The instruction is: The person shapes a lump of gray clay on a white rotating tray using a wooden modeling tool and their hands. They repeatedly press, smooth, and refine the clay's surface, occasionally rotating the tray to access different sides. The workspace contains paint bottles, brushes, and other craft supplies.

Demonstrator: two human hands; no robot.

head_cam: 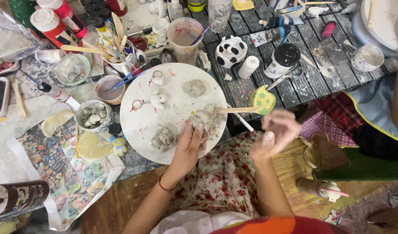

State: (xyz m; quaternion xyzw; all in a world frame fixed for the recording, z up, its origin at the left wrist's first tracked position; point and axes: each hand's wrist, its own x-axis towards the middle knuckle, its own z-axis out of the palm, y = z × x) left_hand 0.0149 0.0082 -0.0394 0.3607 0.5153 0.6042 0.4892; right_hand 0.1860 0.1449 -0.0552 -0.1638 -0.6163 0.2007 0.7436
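Left hand [191, 143] grips one grey clay lump [206, 117] at 4 o'clock on the round white board [138, 125]; three clay lumps total. Right hand [275, 134] blurred, grip unclear, off-board at 3 o'clock.

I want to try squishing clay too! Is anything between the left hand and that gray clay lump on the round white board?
Nothing visible. The left hand already rests its fingers on the gray clay lump on the round white board. The right hand is blurred, off the board.
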